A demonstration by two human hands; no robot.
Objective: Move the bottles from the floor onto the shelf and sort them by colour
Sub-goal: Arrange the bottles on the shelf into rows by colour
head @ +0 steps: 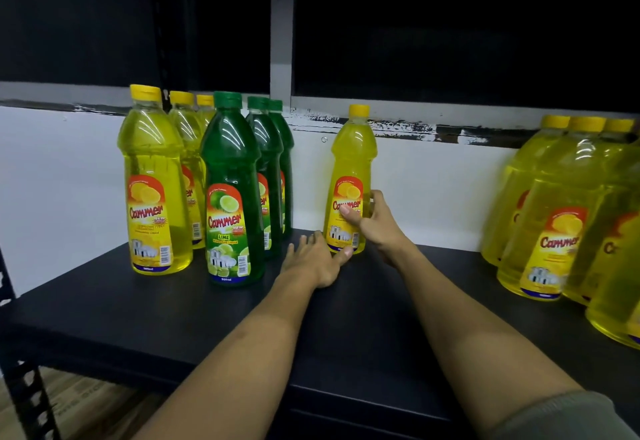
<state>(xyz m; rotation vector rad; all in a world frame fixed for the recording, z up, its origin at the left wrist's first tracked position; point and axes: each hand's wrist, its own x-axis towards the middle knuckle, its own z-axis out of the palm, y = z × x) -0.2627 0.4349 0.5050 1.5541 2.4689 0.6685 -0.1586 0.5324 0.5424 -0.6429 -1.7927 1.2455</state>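
A single yellow bottle [350,176] stands upright on the black shelf [173,315] near the white back wall. My right hand [372,223] grips its lower body, thumb across the label. My left hand [317,257] lies flat on the shelf with straight fingers, its thumb touching the bottle's base. To the left stands a row of three yellow bottles [154,190], and beside it a row of three green bottles [233,204].
Several larger yellow bottles [554,218] crowd the shelf's right end. A perforated metal upright [27,391] stands at the lower left corner, with cardboard [86,405] on the floor below. Bare shelf surface lies between the green row and the held bottle.
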